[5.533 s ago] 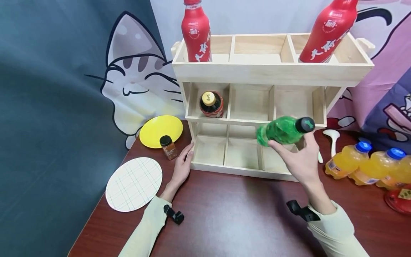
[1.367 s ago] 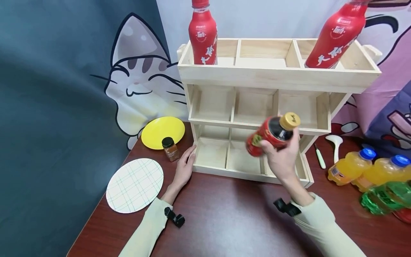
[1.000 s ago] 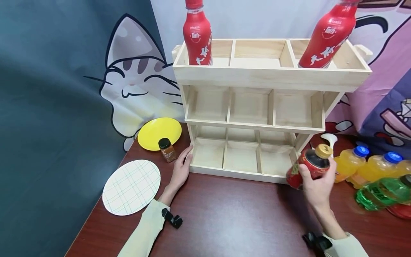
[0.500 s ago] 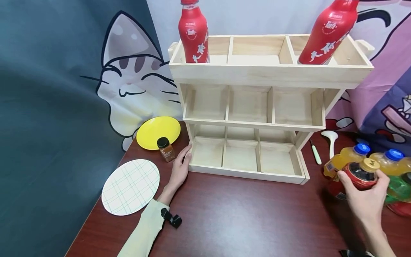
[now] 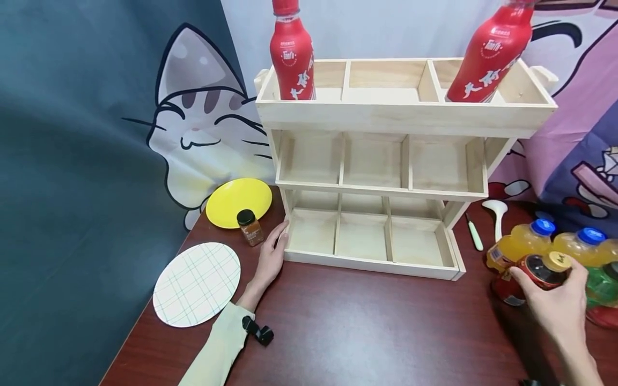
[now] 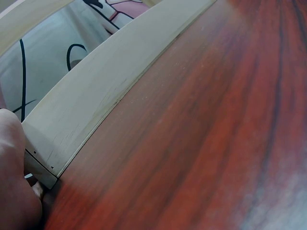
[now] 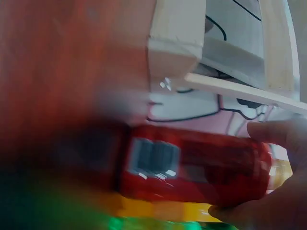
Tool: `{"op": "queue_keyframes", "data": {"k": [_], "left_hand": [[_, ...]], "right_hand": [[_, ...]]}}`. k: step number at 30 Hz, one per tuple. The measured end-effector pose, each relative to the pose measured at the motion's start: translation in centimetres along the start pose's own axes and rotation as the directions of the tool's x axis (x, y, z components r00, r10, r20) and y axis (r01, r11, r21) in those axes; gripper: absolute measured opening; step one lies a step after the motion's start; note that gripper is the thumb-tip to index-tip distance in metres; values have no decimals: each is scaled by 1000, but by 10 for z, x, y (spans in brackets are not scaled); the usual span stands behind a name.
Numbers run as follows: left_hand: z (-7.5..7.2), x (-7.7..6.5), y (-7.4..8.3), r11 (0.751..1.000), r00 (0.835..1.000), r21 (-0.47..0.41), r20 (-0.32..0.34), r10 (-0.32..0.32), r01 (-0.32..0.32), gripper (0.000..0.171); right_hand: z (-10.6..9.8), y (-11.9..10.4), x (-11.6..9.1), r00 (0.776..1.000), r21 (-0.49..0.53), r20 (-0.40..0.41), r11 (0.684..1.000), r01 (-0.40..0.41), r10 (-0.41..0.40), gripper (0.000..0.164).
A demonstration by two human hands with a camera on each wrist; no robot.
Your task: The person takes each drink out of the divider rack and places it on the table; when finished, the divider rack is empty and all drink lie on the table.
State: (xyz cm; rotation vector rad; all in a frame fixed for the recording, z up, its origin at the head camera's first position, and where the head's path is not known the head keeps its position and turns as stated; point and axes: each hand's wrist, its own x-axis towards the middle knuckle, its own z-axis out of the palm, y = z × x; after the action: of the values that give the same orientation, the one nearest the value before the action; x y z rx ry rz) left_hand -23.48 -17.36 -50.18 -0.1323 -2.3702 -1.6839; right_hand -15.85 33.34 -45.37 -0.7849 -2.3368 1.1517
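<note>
At the right of the head view my right hand (image 5: 562, 305) grips a dark drink bottle (image 5: 536, 273) with a red label and gold cap, near its top. That bottle leans, its base at or just over the table, beside the orange drink bottles (image 5: 519, 244). In the right wrist view the red bottle (image 7: 201, 165) fills the middle, thumb and fingers at its cap end. My left hand (image 5: 270, 260) rests with extended fingers against the lower left corner of the wooden three-tier rack (image 5: 405, 118); the left wrist view shows the hand (image 6: 17, 177) at that corner.
Two red bottles (image 5: 292, 59) stand in the rack's top tier, the right one slanted. A green bottle (image 5: 601, 287) is partly hidden behind my right hand. A white ladle (image 5: 497, 209), green-handled tool (image 5: 475, 236), spice jar (image 5: 250, 228), yellow plate (image 5: 232, 201) and checked plate (image 5: 197, 284) lie around.
The green bottle, earlier in my right hand, is now at the right. My right hand has taken the dark bottle from the middle tier's left compartment rightward to the orange bottles. The left hand stays.
</note>
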Motion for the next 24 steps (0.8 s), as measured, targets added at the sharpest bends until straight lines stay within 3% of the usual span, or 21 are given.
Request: {"op": "queue_keyframes", "data": {"k": [3,5,7,9,11,13,16,18,20,24], "left_hand": [[0,0,-1,1000,1000,-4,-2,1,-1,38],[0,0,-3,1000,1000,-9,-3,3,-3,38],[0,2,-7,1000,1000,-22,-1,3,-3,38],[1,4,-16,1000,1000,-30,-3,0,0,38],[2,5,-23,1000,1000,-22,-8,1,-2,38],[3,7,-31,1000,1000,-8,-18,2,-2,38],[5,7,-34,1000,999,12,-31,8,-7,38],[4,6,-35,1000,999,12,-36,14,-14,38],[4,6,-34,1000,999,6,-34,22,-22,38],[3,5,-34,999,999,6,-27,39,-39,38]], "right_hand": [[-10,-12,2,993,55,-39,992,109,-107,77],[-16,-23,5,975,142,-97,967,212,-199,71],[-22,-39,8,942,217,-154,920,328,-299,65],[-25,-62,7,892,285,-213,849,446,-398,57],[-26,-90,2,824,344,-256,749,567,-506,51],[-23,-125,-8,749,424,-280,623,658,-600,44],[-12,-182,-26,627,541,-303,412,733,-718,39],[-2,-219,-39,548,587,-310,298,753,-776,37],[7,-253,-51,473,585,-302,231,777,-827,35],[23,-312,-70,321,539,-243,148,829,-915,34]]}}
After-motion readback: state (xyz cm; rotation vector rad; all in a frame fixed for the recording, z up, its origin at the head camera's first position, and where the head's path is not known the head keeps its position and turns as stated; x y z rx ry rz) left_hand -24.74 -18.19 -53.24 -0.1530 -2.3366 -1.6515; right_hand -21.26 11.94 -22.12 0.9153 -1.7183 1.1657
